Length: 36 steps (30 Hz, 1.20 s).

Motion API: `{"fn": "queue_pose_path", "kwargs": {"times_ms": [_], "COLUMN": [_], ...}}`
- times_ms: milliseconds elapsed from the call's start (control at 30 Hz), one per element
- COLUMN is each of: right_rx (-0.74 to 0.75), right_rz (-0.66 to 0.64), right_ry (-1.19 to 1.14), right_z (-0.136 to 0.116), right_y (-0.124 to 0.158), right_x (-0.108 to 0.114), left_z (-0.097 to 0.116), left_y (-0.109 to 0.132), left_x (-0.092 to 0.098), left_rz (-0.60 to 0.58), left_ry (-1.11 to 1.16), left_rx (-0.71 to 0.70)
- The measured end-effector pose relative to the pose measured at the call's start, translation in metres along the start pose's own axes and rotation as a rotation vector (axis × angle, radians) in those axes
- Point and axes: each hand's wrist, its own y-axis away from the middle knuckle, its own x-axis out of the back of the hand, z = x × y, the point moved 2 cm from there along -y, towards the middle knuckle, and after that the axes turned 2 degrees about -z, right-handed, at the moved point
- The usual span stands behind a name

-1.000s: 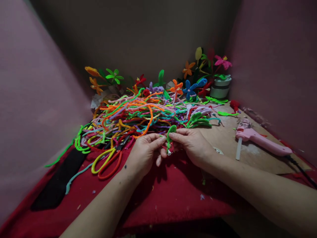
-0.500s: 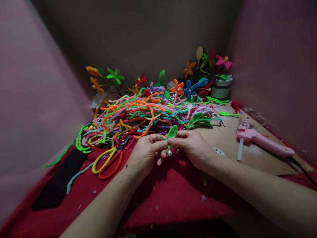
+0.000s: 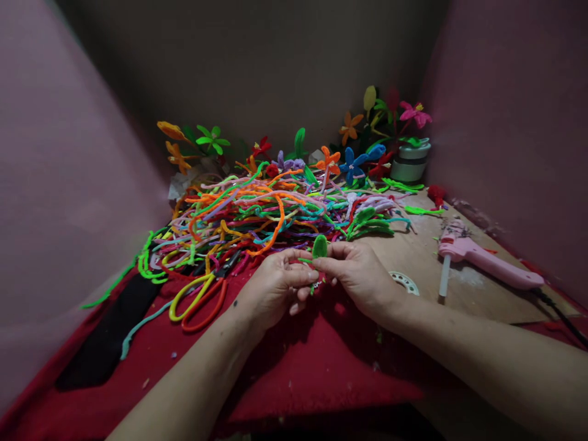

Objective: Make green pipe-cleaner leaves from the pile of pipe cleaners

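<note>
Both hands meet over the red cloth, around a small pipe-cleaner piece. My right hand (image 3: 356,272) pinches the base of a green pipe-cleaner leaf (image 3: 320,246), which stands upright above the fingertips. My left hand (image 3: 280,278) is closed on the green pipe-cleaner stem (image 3: 305,260) beside that leaf. Below the fingers shows a small bit with white tips and green ends; the fingers hide most of it. Just behind the hands lies a large heap of coloured pipe cleaners (image 3: 257,211).
Scissors (image 3: 204,300) with yellow and red handles lie left of my left hand, near a black strip (image 3: 108,337). A pink glue gun (image 3: 491,260) rests on the brown board (image 3: 413,245), right. Pipe-cleaner flowers (image 3: 353,165) and a white-and-dark pot (image 3: 410,162) stand at the back.
The leaf has turned slightly and stands more upright. My left fingers have shifted a little lower, covering more of the red and white bit. A white ring on the board shows more.
</note>
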Motion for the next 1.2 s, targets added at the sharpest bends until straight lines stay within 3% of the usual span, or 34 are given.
{"fn": "queue_pose_path", "kwargs": {"times_ms": [333,633,800,867,1000,1067,1200], "right_rx": [0.034,0.064,0.072,0.060,-0.007,-0.042,-0.127], "right_rz": [-0.024,-0.018,0.026,0.061,0.007,-0.059,-0.157], "right_ry": [-0.032,0.027,0.027,0.013,-0.081,-0.133,-0.230], "right_z": [0.003,0.002,-0.002,-0.003,0.001,0.005,0.011], "right_y": [-0.002,-0.002,-0.003,-0.005,-0.007,-0.006,-0.004], "right_x": [0.000,0.000,0.003,0.007,0.007,0.004,-0.001], "left_z": [0.000,-0.010,-0.005,0.001,0.016,0.017,0.014], "left_y": [0.002,0.005,0.006,0.007,0.007,0.007,0.009], "left_x": [0.001,-0.012,-0.008,-0.004,0.002,0.000,-0.003], "left_rz": [-0.077,0.088,-0.054,0.002,0.257,0.251,0.305], "left_ry": [-0.025,-0.223,-0.275,-0.375,-0.377,-0.348,-0.417], "left_rx": [0.119,-0.005,0.111,0.140,-0.145,-0.225,-0.240]}}
